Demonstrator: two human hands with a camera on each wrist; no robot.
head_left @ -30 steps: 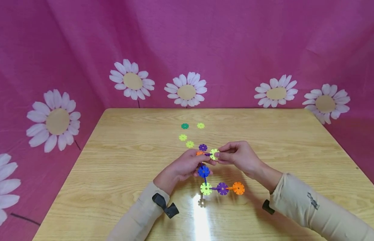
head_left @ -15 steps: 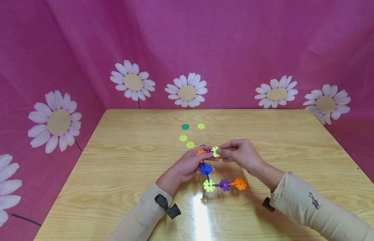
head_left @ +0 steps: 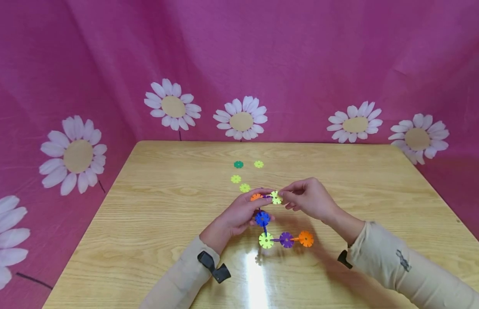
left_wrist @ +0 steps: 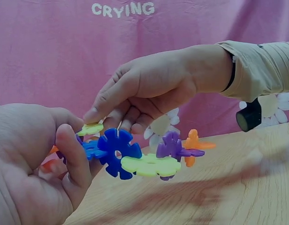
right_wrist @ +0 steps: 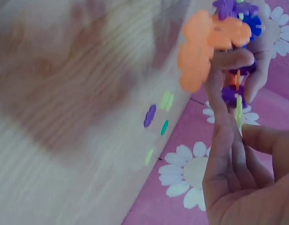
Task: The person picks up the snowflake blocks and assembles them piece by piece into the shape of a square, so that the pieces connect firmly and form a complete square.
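Observation:
My left hand (head_left: 237, 212) grips a chain of slotted plastic flower discs, with thumb and fingers around its purple and orange (head_left: 256, 197) part. From there the chain runs down through a blue disc (head_left: 262, 219) to a yellow-green disc (head_left: 266, 240), then right through a purple disc (head_left: 286, 240) to an orange disc (head_left: 305, 238). At the upper end stands another yellow-green disc (head_left: 275, 197), joined to a purple piece. My right hand (head_left: 310, 199) pinches that disc's right edge between thumb and fingertips, as the right wrist view also shows. The chain is held above the table.
Loose discs lie on the wooden table (head_left: 166, 193) beyond the hands: a green one (head_left: 238, 164) and several yellow-green ones (head_left: 258, 164). A loose purple disc (right_wrist: 150, 116) shows in the right wrist view. Pink cloth (head_left: 293, 64) with printed daisies surrounds the table.
The left fingers have risen slightly and now mostly cover the loose purple disc in the head view. The right fingertips have shifted toward the yellow-green disc's edge, leaving more of it showing.

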